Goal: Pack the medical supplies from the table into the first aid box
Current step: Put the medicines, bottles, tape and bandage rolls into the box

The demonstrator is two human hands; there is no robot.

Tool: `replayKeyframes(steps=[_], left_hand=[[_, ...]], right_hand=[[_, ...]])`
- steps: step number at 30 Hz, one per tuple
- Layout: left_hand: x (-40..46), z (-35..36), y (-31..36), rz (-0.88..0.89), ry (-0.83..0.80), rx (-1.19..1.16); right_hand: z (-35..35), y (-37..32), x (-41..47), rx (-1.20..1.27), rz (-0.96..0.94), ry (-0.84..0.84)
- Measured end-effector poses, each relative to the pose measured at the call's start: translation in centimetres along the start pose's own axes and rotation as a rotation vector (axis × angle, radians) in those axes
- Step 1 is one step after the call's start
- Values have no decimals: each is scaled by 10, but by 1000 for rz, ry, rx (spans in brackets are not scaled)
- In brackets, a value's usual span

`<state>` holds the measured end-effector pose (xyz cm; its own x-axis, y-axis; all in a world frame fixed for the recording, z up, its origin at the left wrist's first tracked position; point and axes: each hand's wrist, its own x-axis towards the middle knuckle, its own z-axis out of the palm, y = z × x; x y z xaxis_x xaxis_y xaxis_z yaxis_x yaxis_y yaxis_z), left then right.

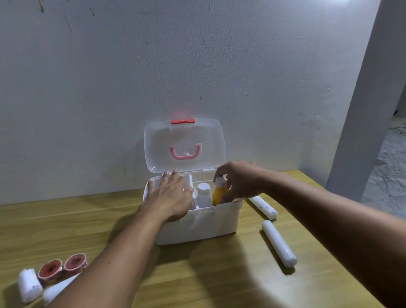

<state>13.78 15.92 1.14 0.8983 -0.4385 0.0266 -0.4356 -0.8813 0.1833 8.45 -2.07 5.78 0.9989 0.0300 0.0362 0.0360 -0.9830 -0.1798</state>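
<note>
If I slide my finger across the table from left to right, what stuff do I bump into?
Short white roll → two red tape rolls → first aid box → long white roll.

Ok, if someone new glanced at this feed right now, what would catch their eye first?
Probably the white first aid box at the table's centre, its clear lid up against the wall. The right hand holds a yellow bottle upright in the box's right side beside a white bottle, while the left hand lies flat over the left side. Two red-cored tape rolls wait near the table's left edge.
</note>
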Motion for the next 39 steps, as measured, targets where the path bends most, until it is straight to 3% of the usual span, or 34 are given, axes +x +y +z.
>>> replayKeyframes(steps=[4, 7, 10, 14, 17, 19, 27, 36, 39], left_hand=[[0, 1, -1, 2, 6, -4], [2, 1, -2, 8, 16, 3], [3, 1, -2, 9, 14, 11], [1, 0, -1, 10, 4, 19], [-1, -1, 0, 9, 5, 19], [-1, -2, 1, 9, 2, 22], [-3, -2, 1, 16, -1, 8], [0, 0, -2, 16, -5, 8], [1, 2, -3, 15, -6, 0]], right_hand=[[-8, 0, -12, 80, -13, -6], [-23, 5, -27, 236, 25, 159], [-26, 17, -41, 163, 179, 288], [-3, 33, -58, 97, 409, -86], [21, 40, -64, 43, 467, -314], [29, 43, -62, 41, 466, -308], [19, 46, -13, -77, 334, 38], [45, 57, 23, -164, 311, -182], [42, 57, 19, -127, 341, -148]])
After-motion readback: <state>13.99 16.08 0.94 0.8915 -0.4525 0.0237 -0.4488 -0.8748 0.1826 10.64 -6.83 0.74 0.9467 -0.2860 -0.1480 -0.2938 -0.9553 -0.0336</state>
